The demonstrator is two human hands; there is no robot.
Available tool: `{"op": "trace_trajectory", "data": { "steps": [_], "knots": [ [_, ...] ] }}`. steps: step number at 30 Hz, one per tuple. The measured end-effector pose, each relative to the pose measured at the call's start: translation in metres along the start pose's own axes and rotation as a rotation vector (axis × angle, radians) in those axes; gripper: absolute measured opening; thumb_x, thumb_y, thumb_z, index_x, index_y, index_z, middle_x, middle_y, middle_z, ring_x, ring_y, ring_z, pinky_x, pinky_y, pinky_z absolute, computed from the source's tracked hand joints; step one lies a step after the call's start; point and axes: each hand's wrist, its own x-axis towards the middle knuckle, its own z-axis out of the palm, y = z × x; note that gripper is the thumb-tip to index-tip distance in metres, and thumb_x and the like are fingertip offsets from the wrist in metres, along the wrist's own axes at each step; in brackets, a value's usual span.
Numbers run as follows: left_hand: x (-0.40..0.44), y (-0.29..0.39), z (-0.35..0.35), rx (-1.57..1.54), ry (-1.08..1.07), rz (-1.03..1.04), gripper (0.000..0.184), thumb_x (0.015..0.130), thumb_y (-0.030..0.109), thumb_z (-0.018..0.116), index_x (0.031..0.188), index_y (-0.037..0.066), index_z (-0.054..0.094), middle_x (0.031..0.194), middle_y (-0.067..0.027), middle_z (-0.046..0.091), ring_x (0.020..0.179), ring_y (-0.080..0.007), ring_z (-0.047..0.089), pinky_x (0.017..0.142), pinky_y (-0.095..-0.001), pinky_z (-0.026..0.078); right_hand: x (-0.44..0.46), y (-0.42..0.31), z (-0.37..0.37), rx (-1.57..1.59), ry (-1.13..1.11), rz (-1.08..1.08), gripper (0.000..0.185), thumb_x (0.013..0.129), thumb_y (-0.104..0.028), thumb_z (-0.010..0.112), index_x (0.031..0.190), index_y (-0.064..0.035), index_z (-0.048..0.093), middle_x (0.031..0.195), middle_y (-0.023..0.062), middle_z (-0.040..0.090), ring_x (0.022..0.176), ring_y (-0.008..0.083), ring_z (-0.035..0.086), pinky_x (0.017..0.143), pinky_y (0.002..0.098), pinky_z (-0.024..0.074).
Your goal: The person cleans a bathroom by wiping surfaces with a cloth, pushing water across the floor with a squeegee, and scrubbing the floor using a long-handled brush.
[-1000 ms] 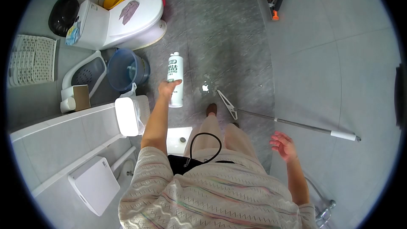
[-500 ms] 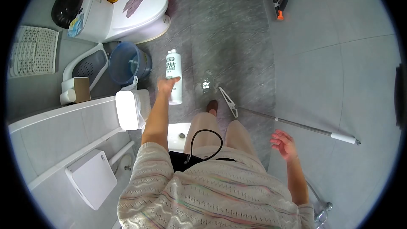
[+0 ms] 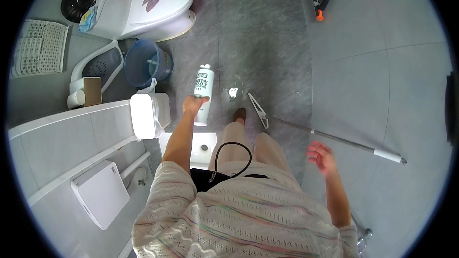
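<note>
1. We are reaching forward with our left arm, the forearm bare below a knitted sleeve (image 3: pixel 168 181), and our left hand (image 3: pixel 194 104) is clamping a white bottle (image 3: pixel 204 86) around its lower half. The thumb is lying across the front (the other fingers are hiding behind, so we cannot tell how they are wrapping it).
2. We are holding that bottle out over the grey floor (image 3: pixel 260 43), ahead of us and a little to the left, its cap end pointing forward and leaning slightly right.
3. Our right forearm is angling forward on the far side of our body; our right hand (image 3: pixel 322 157) is holding nothing, its fingers loosely bending and slightly apart, near a long metal pole (image 3: pixel 342 141) with a white triangular head (image 3: pixel 259 110).
4. On the bottle we are reading dark green Chinese characters: a small dark block at the top is showing 净 in white, and the large pair beneath is ending in 洁. The finer lines are staying illegible to us.
5. We are also seeing small markings on the toilet tank (image 3: pixel 109 12) and on the white wall box (image 3: pixel 102 194), both too tiny for reading.
</note>
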Motion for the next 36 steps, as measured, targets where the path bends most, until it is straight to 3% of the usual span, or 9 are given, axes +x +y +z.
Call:
{"op": "trace_trajectory", "data": {
  "steps": [13, 16, 19, 26, 30, 36],
  "knots": [
    [0.002, 0.038, 0.041, 0.247, -0.123, 0.211, 0.056, 0.059, 0.035, 0.074, 0.097, -0.003, 0.06, 0.091, -0.0156, 0.064, 0.081, -0.0223, 0.062, 0.072, -0.0311, 0.047, -0.014, 0.012, -0.002, 0.051, 0.033, -0.018, 0.025, 0.085, -0.015, 0.054, 0.109, -0.0062, 0.052, 0.094, 0.0077, 0.062, 0.078, 0.0192, 0.062, 0.06, 0.0305, 0.0486],
    [0.002, 0.052, 0.05, 0.246, -0.168, 0.255, 0.068, 0.054, 0.045, 0.071, 0.098, -0.004, 0.058, 0.095, -0.018, 0.062, 0.087, -0.0272, 0.061, 0.075, -0.0338, 0.047, -0.017, 0.019, -0.003, 0.064, 0.044, -0.014, 0.026, 0.085, -0.015, 0.054, 0.109, -0.0062, 0.052, 0.095, 0.0074, 0.062, 0.078, 0.019, 0.062, 0.06, 0.0302, 0.0483],
    [0.01, 0.076, 0.064, 0.141, -0.237, 0.318, 0.056, 0.058, 0.037, 0.073, 0.096, -0.002, 0.06, 0.088, -0.0155, 0.064, 0.078, -0.0245, 0.063, 0.069, -0.0327, 0.048, -0.02, 0.022, -0.006, 0.076, 0.057, -0.012, 0.027, 0.085, -0.016, 0.055, 0.11, -0.006, 0.051, 0.095, 0.0071, 0.062, 0.08, 0.019, 0.062, 0.061, 0.0302, 0.0481],
    [-0.018, 0.147, 0.076, 0.391, -0.218, 0.462, 0.058, 0.055, 0.043, 0.07, 0.09, -0.002, 0.064, 0.086, -0.018, 0.064, 0.078, -0.0266, 0.063, 0.07, -0.0341, 0.048, -0.026, 0.028, -0.005, 0.105, 0.071, -0.021, 0.027, 0.085, -0.015, 0.054, 0.11, -0.0053, 0.051, 0.095, 0.0068, 0.062, 0.08, 0.0194, 0.062, 0.062, 0.0309, 0.0481],
    [-0.005, 0.132, 0.089, 0.424, -0.217, 0.547, 0.059, 0.054, 0.045, 0.07, 0.088, -0.004, 0.064, 0.082, -0.0184, 0.064, 0.074, -0.0274, 0.063, 0.068, -0.0338, 0.048, -0.027, 0.032, -0.007, 0.13, 0.058, -0.031, 0.026, 0.085, -0.015, 0.054, 0.109, -0.0056, 0.051, 0.096, 0.0069, 0.062, 0.081, 0.0197, 0.062, 0.063, 0.0306, 0.0483],
    [-0.001, 0.079, 0.084, 0.424, -0.339, 0.404, 0.059, 0.052, 0.04, 0.073, 0.088, -0.005, 0.063, 0.082, -0.0193, 0.064, 0.074, -0.0274, 0.063, 0.067, -0.0337, 0.049, -0.029, 0.037, -0.008, 0.144, 0.073, -0.022, 0.025, 0.085, -0.015, 0.053, 0.109, -0.0058, 0.051, 0.096, 0.0068, 0.062, 0.08, 0.0196, 0.062, 0.063, 0.0312, 0.0483]
  ]
}}
